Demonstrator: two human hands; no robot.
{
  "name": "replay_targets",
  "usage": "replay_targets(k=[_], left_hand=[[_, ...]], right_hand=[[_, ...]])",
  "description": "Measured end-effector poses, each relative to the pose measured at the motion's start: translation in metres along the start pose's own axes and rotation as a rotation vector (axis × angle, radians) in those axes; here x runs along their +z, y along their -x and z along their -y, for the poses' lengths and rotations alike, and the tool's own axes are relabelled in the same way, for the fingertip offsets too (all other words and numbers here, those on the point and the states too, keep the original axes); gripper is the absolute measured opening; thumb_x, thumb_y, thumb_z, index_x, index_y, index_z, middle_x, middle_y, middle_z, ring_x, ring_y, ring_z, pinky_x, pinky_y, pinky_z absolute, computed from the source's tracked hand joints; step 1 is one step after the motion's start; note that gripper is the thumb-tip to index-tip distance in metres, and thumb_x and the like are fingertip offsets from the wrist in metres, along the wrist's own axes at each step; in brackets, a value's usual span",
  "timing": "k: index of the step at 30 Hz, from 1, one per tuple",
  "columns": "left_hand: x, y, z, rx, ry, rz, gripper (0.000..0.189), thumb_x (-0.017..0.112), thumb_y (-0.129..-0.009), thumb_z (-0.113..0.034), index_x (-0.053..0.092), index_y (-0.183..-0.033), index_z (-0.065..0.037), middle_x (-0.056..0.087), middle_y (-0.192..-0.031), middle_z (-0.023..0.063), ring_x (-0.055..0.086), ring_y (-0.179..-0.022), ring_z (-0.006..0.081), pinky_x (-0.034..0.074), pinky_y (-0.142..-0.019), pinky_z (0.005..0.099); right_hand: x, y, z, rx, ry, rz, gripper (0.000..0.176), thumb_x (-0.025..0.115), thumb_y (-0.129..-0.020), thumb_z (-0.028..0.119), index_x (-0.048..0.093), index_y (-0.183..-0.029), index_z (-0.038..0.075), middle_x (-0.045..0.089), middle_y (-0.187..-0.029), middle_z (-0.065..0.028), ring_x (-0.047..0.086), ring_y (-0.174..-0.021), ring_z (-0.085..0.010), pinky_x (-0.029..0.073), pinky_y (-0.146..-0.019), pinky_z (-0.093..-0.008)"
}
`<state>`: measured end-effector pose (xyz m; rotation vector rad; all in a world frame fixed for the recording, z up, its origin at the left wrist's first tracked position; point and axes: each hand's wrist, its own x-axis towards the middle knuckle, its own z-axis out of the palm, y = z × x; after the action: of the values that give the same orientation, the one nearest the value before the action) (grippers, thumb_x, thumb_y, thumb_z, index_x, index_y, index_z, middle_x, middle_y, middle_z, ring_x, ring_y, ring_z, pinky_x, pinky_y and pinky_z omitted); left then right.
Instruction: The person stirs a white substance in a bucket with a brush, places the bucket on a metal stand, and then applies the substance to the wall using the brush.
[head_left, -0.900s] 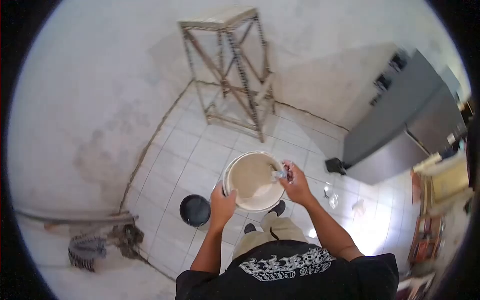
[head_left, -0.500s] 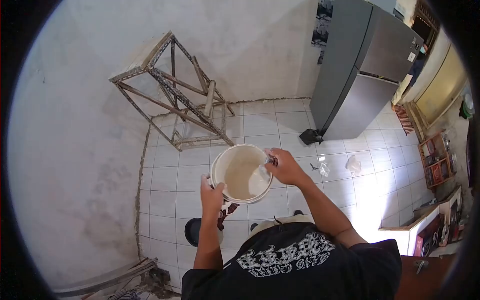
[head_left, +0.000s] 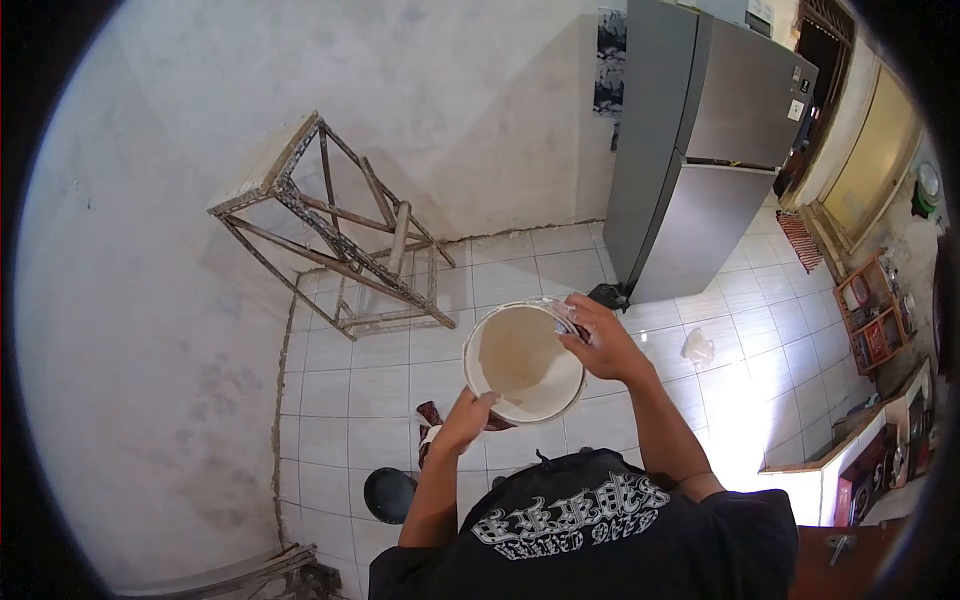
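Note:
A white plastic bucket [head_left: 489, 345] is held up in front of my body, its open top tilted toward me. Inside, the walls look whitish and the lower part is beige. My left hand [head_left: 466, 420] grips the near left rim, thumb over the edge. At the far right rim, my right hand [head_left: 603, 340] is closed, with whitish smears on its fingers. Something small, dark and bluish shows at those fingers, too hidden to name. Below the bucket, a dark red patterned cloth [head_left: 428, 415] lies partly covered on the floor. A black basin [head_left: 390, 495] sits beside my left forearm.
A paint-splashed scaffold stand [head_left: 345, 250] is against the left wall. The grey refrigerator [head_left: 715, 200] stands at the back right, a black plastic bag [head_left: 608, 296] at its foot. A clear plastic bag [head_left: 699, 347] lies on the tiles. Wooden shelves [head_left: 872, 315] line the right side.
The bucket and both hands have moved right and slightly down in view. My left hand has shifted from the bucket's left side to its near left rim. The view has turned somewhat.

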<state>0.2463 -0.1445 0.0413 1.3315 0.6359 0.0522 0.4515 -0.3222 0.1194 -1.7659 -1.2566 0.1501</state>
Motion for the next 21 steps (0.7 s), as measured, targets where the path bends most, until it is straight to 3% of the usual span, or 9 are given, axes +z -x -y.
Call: replay_targets(k=[1,3,4,5,9,11,15,18,21], left_hand=[[0.006,0.0,-0.008,-0.162,0.043,0.067,0.043,0.043,-0.098,-0.01,0.041,-0.14,-0.001,0.061,-0.122,0.0161,0.069,-0.101,0.025,0.06,-0.082,0.0417],[0.015,-0.008,-0.001,-0.158,0.166,0.082,0.046,0.043,-0.098,-0.009,0.037,-0.143,-0.006,0.06,-0.125,0.0146,0.068,-0.102,0.0252,0.06,-0.082,0.042],[0.02,-0.013,0.002,-0.149,0.294,0.091,0.05,0.043,-0.098,-0.009,0.033,-0.146,-0.01,0.059,-0.128,0.0132,0.068,-0.103,0.0253,0.06,-0.081,0.0423],[0.025,-0.018,0.004,-0.147,0.292,0.097,0.05,0.043,-0.098,-0.009,0.033,-0.146,-0.01,0.059,-0.128,0.0132,0.068,-0.103,0.0253,0.06,-0.081,0.0423],[0.047,-0.012,-0.016,-0.042,0.364,0.021,0.054,0.043,-0.096,-0.006,0.03,-0.148,-0.014,0.055,-0.134,0.0122,0.067,-0.105,0.0243,0.06,-0.083,0.042],[0.047,-0.006,-0.027,0.002,0.366,-0.02,0.055,0.043,-0.096,-0.005,0.03,-0.148,-0.013,0.054,-0.135,0.0125,0.066,-0.107,0.0246,0.06,-0.083,0.0424],[0.029,0.011,-0.029,0.062,0.414,-0.121,0.059,0.042,-0.094,0.0,0.027,-0.15,-0.012,0.05,-0.139,0.0145,0.061,-0.117,0.0268,0.06,-0.086,0.0428],[0.013,0.03,-0.027,0.09,0.406,-0.23,0.062,0.041,-0.092,0.004,0.025,-0.151,-0.011,0.047,-0.14,0.0161,0.057,-0.123,0.0273,0.059,-0.089,0.041],[-0.018,0.045,0.0,0.167,0.372,-0.325,0.065,0.042,-0.091,0.006,0.023,-0.151,-0.011,0.047,-0.14,0.0169,0.056,-0.125,0.0273,0.059,-0.091,0.0387]], right_hand=[[-0.011,-0.004,0.004,0.02,0.009,0.042,0.041,0.066,-0.088,0.006,0.06,-0.128,0.002,0.056,-0.102,-0.0138,0.059,-0.091,-0.0316,0.049,-0.08,-0.0404],[-0.019,-0.003,0.001,0.043,0.023,0.076,0.04,0.066,-0.089,0.006,0.061,-0.128,0.002,0.056,-0.103,-0.0137,0.059,-0.092,-0.0317,0.049,-0.081,-0.0402],[-0.019,0.0,-0.007,0.034,0.04,0.019,0.033,0.068,-0.086,0.005,0.064,-0.119,0.0,0.055,-0.101,-0.0133,0.057,-0.089,-0.0296,0.048,-0.078,-0.0377],[-0.019,0.001,-0.012,0.025,0.055,-0.037,0.026,0.071,-0.084,0.003,0.067,-0.109,-0.002,0.055,-0.1,-0.0128,0.056,-0.085,-0.0274,0.047,-0.075,-0.0352],[-0.017,0.009,-0.013,0.052,0.1,-0.193,0.028,0.071,-0.086,0.01,0.072,-0.114,0.004,0.055,-0.099,-0.0108,0.056,-0.09,-0.0302,0.047,-0.082,-0.0402],[-0.017,0.007,0.004,-0.086,0.395,-0.339,0.029,0.072,-0.083,0.009,0.074,-0.112,0.007,0.055,-0.098,-0.0082,0.055,-0.091,-0.029,0.044,-0.087,-0.042],[0.008,0.005,0.019,-0.163,0.402,-0.213,0.025,0.072,-0.082,0.011,0.075,-0.108,0.008,0.059,-0.101,-0.0078,0.056,-0.097,-0.0272,0.042,-0.091,-0.0426],[0.049,-0.006,0.03,-0.243,0.383,0.057,0.018,0.071,-0.084,0.016,0.075,-0.099,0.008,0.066,-0.103,-0.0091,0.059,-0.101,-0.0262,0.042,-0.091,-0.043],[0.091,-0.022,0.051,-0.158,0.547,0.281,0.016,0.068,-0.085,0.021,0.074,-0.093,0.008,0.07,-0.1,-0.0092,0.061,-0.104,-0.0247,0.04,-0.091,-0.0439]])
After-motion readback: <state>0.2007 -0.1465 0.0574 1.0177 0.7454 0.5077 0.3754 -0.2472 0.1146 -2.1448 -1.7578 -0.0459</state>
